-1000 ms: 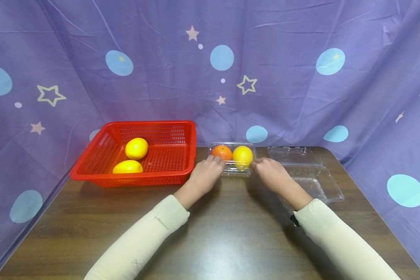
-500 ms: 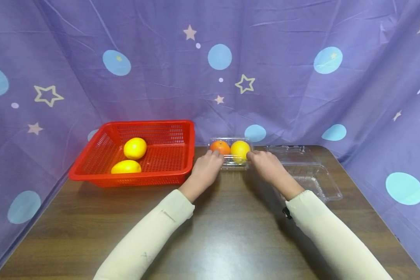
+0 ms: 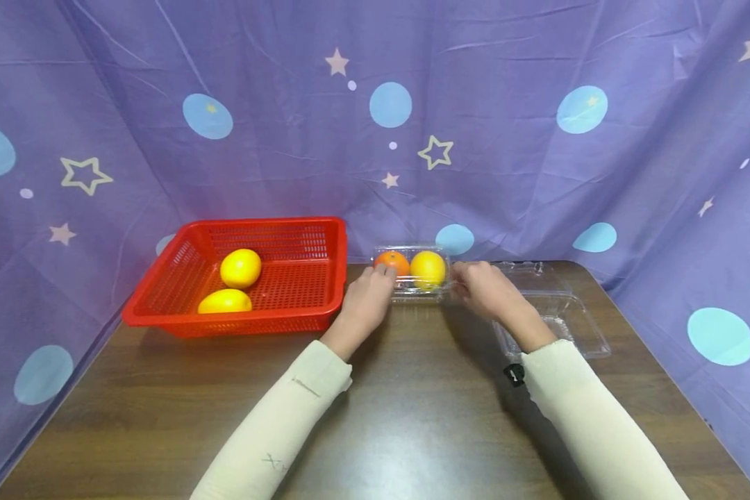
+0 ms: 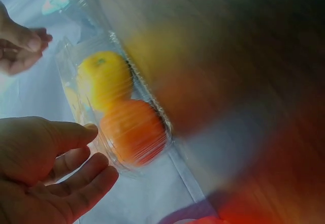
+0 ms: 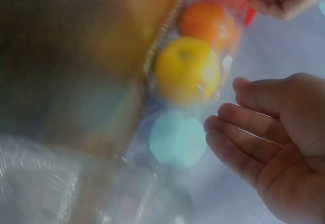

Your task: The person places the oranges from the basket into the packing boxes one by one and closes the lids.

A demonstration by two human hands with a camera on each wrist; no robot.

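Observation:
A clear plastic clamshell box (image 3: pixel 417 297) with its lid down stands at the back middle of the table. Inside lie an orange fruit (image 4: pixel 133 132) and a yellow fruit (image 3: pixel 428 269), side by side. My left hand (image 3: pixel 367 297) is at the box's left end. In the left wrist view its thumb and fingers are spread apart, the tips right at the box's edge. On the other side my right hand (image 3: pixel 489 295) is off the right end, with the fingers (image 5: pixel 244 142) loosely extended and nothing between them and the thumb.
A red plastic basket (image 3: pixel 300 321) with two yellow fruits (image 3: pixel 241 269) stands at the left. Right of my right hand, a second clear clamshell box (image 3: pixel 590 326) lies with its lid folded back. A purple patterned curtain (image 3: pixel 506 194) hangs along the back edge.
Both hands and the box first shift slightly away toward the curtain. Then my right hand moves off the box to the right, while the left stays at its end.

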